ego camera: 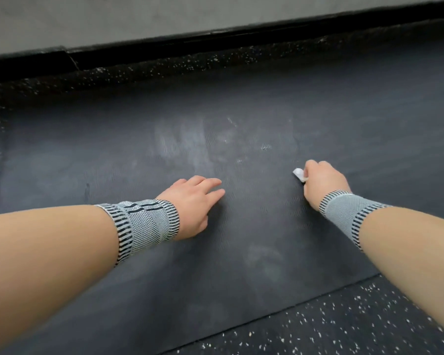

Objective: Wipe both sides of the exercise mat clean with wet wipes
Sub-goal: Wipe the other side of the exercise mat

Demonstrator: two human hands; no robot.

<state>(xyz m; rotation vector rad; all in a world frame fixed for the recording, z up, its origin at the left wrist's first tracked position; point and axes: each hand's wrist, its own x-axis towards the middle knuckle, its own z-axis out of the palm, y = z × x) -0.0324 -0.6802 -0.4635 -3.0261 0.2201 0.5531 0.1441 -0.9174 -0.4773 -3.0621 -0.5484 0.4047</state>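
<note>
A: Start with the big thing. Where does the exercise mat [241, 252] lie?

B: Flat on the speckled floor [344, 324], stretching across nearly the whole view, its far edge near the black baseboard [164, 49]. It looks thin, soft and flexible, with a fine grippy texture, so I'd judge it light but floppy. Pale smears [190, 142] show near its middle.

A: How would you turn it for the other side?

B: Take it by an edge or corner and fold or roll it over; lifted from the middle it would probably sag.

A: And the hands?

B: The left hand [195, 201] rests on the mat with fingers straight and relaxed, seemingly bracing it. The right hand [323, 181] is curled round a small white wet wipe [299, 174], bunched up and pressed against the mat. Both wrists wear grey knitted wrist supports [149, 224].

A: How will the wipe handle?

B: Likely limp, damp and easily torn, so a bunched grip suits it.
</note>
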